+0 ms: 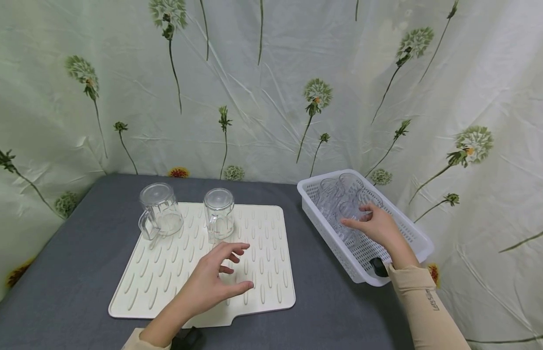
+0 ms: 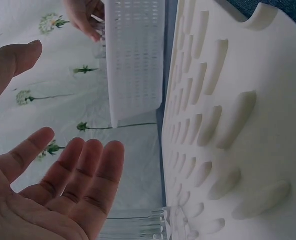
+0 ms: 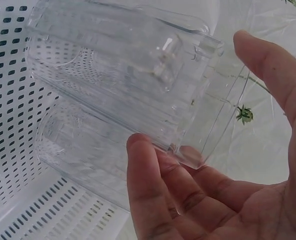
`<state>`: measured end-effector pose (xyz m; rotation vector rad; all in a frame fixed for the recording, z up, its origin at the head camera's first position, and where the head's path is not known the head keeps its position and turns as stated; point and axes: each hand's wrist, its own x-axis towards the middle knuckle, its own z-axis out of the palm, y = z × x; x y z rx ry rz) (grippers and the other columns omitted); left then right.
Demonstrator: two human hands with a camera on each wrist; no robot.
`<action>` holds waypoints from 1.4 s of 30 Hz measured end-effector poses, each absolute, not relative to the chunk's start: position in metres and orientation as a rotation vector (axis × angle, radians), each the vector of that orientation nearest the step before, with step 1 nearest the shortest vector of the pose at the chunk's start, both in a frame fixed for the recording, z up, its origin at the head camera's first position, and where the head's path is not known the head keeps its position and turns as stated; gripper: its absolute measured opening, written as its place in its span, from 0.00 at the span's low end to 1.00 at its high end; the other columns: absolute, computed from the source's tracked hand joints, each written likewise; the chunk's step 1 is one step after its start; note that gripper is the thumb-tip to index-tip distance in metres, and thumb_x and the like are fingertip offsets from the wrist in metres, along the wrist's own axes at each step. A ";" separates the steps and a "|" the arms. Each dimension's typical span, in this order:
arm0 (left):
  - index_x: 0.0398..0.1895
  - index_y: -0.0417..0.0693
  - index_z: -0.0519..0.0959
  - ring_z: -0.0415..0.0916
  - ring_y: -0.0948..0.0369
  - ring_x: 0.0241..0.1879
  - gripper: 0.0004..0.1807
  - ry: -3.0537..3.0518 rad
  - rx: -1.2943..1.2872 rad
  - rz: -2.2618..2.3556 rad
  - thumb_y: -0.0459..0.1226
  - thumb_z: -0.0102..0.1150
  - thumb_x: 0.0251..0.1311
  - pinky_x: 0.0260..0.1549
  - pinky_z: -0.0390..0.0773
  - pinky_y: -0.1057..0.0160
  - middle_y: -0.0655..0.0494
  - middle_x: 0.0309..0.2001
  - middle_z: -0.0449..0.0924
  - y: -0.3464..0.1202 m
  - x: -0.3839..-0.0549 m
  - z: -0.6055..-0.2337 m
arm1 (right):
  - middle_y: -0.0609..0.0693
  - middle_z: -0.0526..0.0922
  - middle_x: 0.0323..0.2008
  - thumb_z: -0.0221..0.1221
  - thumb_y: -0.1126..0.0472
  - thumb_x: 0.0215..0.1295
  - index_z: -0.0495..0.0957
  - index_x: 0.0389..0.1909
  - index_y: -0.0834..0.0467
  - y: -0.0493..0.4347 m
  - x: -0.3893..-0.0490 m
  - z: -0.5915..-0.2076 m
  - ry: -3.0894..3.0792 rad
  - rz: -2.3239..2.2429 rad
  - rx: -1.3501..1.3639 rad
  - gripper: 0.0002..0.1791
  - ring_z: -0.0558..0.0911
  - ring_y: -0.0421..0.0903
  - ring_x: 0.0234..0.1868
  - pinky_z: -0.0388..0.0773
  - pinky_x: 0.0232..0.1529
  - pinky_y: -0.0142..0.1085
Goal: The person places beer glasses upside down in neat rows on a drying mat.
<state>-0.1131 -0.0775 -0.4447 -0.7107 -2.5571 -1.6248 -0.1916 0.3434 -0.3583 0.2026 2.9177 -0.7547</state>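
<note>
Your right hand (image 1: 378,227) arches wide round the rim end of a clear glass (image 3: 127,80) toward the white basket's (image 1: 422,245) far end, fingertips at its side, thumb standing off. Your left hand (image 1: 212,279), fingers parted wide, hovers over the ribbed mat's (image 1: 262,228) near edge; one upside-down mug (image 1: 159,206) stands at its far left corner, a second mug (image 1: 219,209) by its far edge.

From where I stand I can't tell a home from a studio: a pale, dandelion-print curtain (image 1: 262,73) hangs behind a table draped in dark cloth (image 1: 57,272). The white draining mat (image 1: 273,291), plastic basket (image 1: 422,248) and upturned glass mugs (image 1: 219,209) do look kitchen-like.
</note>
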 end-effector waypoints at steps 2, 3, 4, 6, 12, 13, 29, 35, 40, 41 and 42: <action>0.69 0.65 0.78 0.79 0.64 0.52 0.38 -2.549 -0.730 -1.627 0.43 0.85 0.54 0.45 0.90 0.58 0.61 0.60 0.82 -0.077 -0.112 -0.446 | 0.69 0.83 0.60 0.69 0.31 0.65 0.66 0.76 0.69 0.344 -0.190 -0.359 2.931 -0.758 0.200 0.55 0.84 0.62 0.55 0.84 0.48 0.48; 0.69 0.65 0.78 0.79 0.64 0.52 0.38 -2.545 -0.741 -1.630 0.43 0.85 0.54 0.45 0.90 0.58 0.61 0.61 0.82 -0.077 -0.112 -0.446 | 0.69 0.83 0.59 0.69 0.31 0.65 0.67 0.76 0.69 0.345 -0.190 -0.359 2.937 -0.759 0.198 0.55 0.84 0.61 0.54 0.84 0.47 0.47; 0.69 0.65 0.78 0.79 0.64 0.53 0.38 -2.541 -0.753 -1.633 0.44 0.84 0.54 0.45 0.90 0.58 0.61 0.61 0.81 -0.077 -0.112 -0.447 | 0.68 0.83 0.58 0.69 0.31 0.64 0.68 0.75 0.69 0.345 -0.189 -0.359 2.943 -0.763 0.199 0.55 0.84 0.60 0.54 0.83 0.46 0.46; 0.69 0.65 0.78 0.80 0.64 0.53 0.37 -2.535 -0.776 -1.635 0.44 0.84 0.55 0.46 0.90 0.58 0.61 0.61 0.81 -0.077 -0.111 -0.448 | 0.68 0.83 0.57 0.70 0.31 0.64 0.68 0.75 0.69 0.346 -0.188 -0.360 2.950 -0.770 0.198 0.55 0.84 0.60 0.53 0.83 0.46 0.46; 0.70 0.64 0.77 0.80 0.66 0.54 0.38 -2.508 -0.833 -1.648 0.43 0.84 0.55 0.46 0.90 0.58 0.62 0.62 0.82 -0.075 -0.108 -0.453 | 0.66 0.83 0.57 0.70 0.30 0.63 0.68 0.75 0.68 0.348 -0.184 -0.361 2.947 -0.815 0.238 0.55 0.83 0.58 0.52 0.81 0.43 0.41; 0.70 0.64 0.77 0.80 0.65 0.54 0.39 -2.501 -0.844 -1.652 0.43 0.84 0.55 0.46 0.90 0.58 0.61 0.62 0.82 -0.075 -0.108 -0.455 | 0.66 0.83 0.56 0.70 0.30 0.63 0.68 0.75 0.67 0.348 -0.184 -0.361 2.947 -0.824 0.247 0.54 0.83 0.58 0.52 0.80 0.42 0.40; 0.72 0.67 0.75 0.83 0.55 0.54 0.42 -2.484 -0.887 -1.728 0.41 0.84 0.54 0.46 0.90 0.59 0.60 0.62 0.82 -0.071 -0.100 -0.463 | 0.68 0.77 0.68 0.68 0.27 0.63 0.65 0.79 0.63 0.351 -0.169 -0.356 2.915 -0.996 0.354 0.56 0.78 0.64 0.66 0.81 0.59 0.56; 0.72 0.67 0.74 0.83 0.53 0.55 0.41 -2.466 -0.894 -1.776 0.43 0.83 0.55 0.46 0.90 0.58 0.61 0.63 0.81 -0.067 -0.098 -0.464 | 0.68 0.76 0.69 0.67 0.28 0.65 0.64 0.80 0.62 0.353 -0.164 -0.357 2.930 -1.010 0.373 0.56 0.78 0.64 0.66 0.81 0.57 0.54; 0.72 0.68 0.74 0.83 0.52 0.55 0.40 -2.485 -0.886 -1.788 0.45 0.83 0.57 0.46 0.90 0.58 0.61 0.63 0.81 -0.065 -0.096 -0.465 | 0.68 0.77 0.69 0.66 0.28 0.66 0.65 0.79 0.62 0.353 -0.158 -0.353 2.966 -1.024 0.396 0.54 0.77 0.64 0.67 0.82 0.54 0.50; 0.72 0.68 0.74 0.83 0.52 0.55 0.40 -2.488 -0.884 -1.791 0.45 0.83 0.57 0.46 0.90 0.58 0.61 0.63 0.81 -0.065 -0.096 -0.465 | 0.67 0.78 0.68 0.66 0.28 0.66 0.66 0.79 0.62 0.353 -0.157 -0.353 2.975 -1.027 0.401 0.54 0.78 0.63 0.67 0.82 0.53 0.47; 0.73 0.68 0.74 0.83 0.52 0.55 0.40 -2.489 -0.882 -1.795 0.45 0.83 0.57 0.46 0.90 0.58 0.61 0.63 0.81 -0.065 -0.096 -0.465 | 0.67 0.78 0.68 0.66 0.28 0.66 0.66 0.78 0.62 0.353 -0.156 -0.352 2.980 -1.038 0.404 0.53 0.79 0.63 0.66 0.81 0.51 0.44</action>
